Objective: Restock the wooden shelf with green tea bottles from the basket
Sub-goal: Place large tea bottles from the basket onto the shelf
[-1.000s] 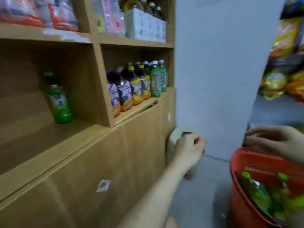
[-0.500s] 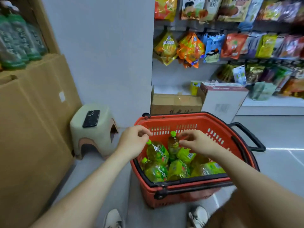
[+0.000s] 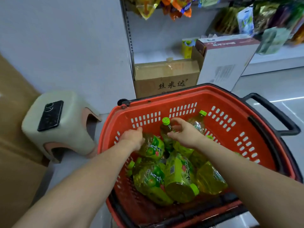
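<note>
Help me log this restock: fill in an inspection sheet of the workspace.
Surface: grey floor; the red basket stands on it.
Job's things: green tea bottles piled in the basket.
Clutter: phone lying on a beige stool left of the basket.
Hands: left hand covers the top of a leaning bottle, grip hidden; right hand curls round the neck of an upright bottle.
Cables: nothing seen.
Surroundings: cardboard box and white box behind the basket; snack packets hang above.
</note>
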The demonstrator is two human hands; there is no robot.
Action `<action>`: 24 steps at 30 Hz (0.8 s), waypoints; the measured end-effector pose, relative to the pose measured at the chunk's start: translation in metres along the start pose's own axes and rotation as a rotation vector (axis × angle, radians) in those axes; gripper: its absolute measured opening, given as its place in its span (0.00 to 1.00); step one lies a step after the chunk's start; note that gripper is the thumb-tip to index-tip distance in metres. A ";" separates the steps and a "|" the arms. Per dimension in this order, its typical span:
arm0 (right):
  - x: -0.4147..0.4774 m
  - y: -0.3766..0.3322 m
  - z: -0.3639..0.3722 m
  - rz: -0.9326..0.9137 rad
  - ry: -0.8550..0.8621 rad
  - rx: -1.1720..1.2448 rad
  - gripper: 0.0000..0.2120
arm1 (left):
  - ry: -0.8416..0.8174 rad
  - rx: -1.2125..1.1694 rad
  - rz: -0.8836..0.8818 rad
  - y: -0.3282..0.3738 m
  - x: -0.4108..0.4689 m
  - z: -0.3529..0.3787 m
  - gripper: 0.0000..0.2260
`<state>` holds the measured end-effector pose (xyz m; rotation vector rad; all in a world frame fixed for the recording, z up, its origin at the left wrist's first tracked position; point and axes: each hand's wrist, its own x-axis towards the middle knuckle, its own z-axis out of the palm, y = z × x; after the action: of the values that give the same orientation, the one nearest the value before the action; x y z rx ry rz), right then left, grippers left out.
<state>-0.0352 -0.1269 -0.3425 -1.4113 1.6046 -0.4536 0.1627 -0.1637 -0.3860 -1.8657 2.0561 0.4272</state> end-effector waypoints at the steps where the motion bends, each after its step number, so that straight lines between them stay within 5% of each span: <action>1: 0.003 0.000 0.000 0.014 -0.029 0.015 0.30 | 0.068 -0.027 -0.016 -0.001 0.002 0.003 0.20; 6: -0.004 -0.011 -0.009 0.044 -0.200 0.016 0.32 | 0.308 0.004 0.143 0.016 -0.013 -0.007 0.17; 13: -0.017 -0.034 -0.045 -0.136 -0.513 -0.138 0.59 | 0.771 0.069 0.563 0.014 -0.067 -0.095 0.18; 19: -0.040 -0.054 -0.067 -0.360 -0.166 0.107 0.45 | 0.885 -0.429 0.638 0.035 -0.093 -0.146 0.11; 24: -0.050 -0.033 -0.092 -0.257 0.250 -0.039 0.50 | 0.510 -1.077 0.533 0.066 -0.044 -0.128 0.14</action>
<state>-0.0953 -0.1167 -0.2511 -1.6518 1.6389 -0.7784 0.0951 -0.1732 -0.2510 -2.0002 3.0437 1.5933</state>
